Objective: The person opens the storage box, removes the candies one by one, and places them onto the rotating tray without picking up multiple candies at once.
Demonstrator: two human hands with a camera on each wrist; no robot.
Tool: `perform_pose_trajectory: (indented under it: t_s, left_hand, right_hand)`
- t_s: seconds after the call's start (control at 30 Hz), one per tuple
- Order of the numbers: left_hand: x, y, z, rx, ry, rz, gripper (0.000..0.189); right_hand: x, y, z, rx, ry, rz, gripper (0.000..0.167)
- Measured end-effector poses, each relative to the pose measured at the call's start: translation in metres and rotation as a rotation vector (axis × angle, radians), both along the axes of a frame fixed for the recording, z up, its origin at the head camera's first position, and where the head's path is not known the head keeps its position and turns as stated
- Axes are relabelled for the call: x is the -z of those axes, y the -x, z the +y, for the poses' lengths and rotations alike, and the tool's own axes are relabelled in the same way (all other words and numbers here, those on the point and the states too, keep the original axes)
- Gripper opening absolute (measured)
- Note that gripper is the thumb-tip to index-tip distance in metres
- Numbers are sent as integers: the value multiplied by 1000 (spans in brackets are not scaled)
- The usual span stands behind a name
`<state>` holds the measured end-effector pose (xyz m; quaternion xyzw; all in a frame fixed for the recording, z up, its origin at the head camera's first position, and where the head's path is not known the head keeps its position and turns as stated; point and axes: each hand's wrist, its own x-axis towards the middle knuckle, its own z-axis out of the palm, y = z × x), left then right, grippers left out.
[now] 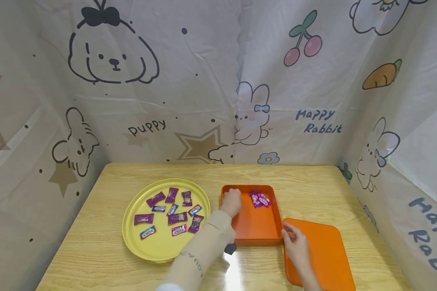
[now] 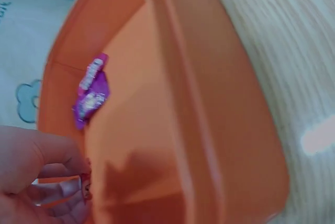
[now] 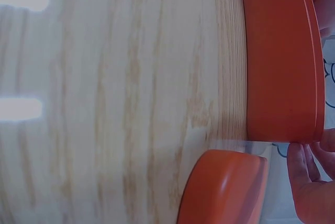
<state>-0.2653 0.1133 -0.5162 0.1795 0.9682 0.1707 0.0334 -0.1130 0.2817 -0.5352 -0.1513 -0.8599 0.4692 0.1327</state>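
Observation:
My left hand (image 1: pixel 232 202) reaches into the left side of a shallow orange box (image 1: pixel 255 230), close by its wall. Its fingertips pinch a small red-wrapped candy (image 2: pixel 87 186), partly hidden by the fingers. Against the opposite inner wall lie a purple candy (image 2: pixel 91 101) and a pink candy (image 2: pixel 93 75). My right hand (image 1: pixel 296 242) is at the outside of the box's right wall, with its fingertips touching near the rim. Beneath this hand lies an orange lid (image 1: pixel 324 254), flat on the table.
Left of the box stands a round yellow tray (image 1: pixel 140 246) with several purple, blue and pink wrapped candies spread over it. My left forearm passes over the tray's right edge. A patterned cloth (image 1: pixel 189 89) encloses the wooden table (image 1: pixel 298 178) at the back and sides.

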Motion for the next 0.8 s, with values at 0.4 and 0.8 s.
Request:
perform_pose_trajectory:
  t_s: [0.4,0.8]
  left_hand:
    - [-43,-7,-22,111,-181,-136,43]
    - [-65,-22,-81,87,-262,-137,5]
  right_hand:
    - [2,1,-1,4,-24,18,26]
    - [3,1,0,15,-12,-8,27]
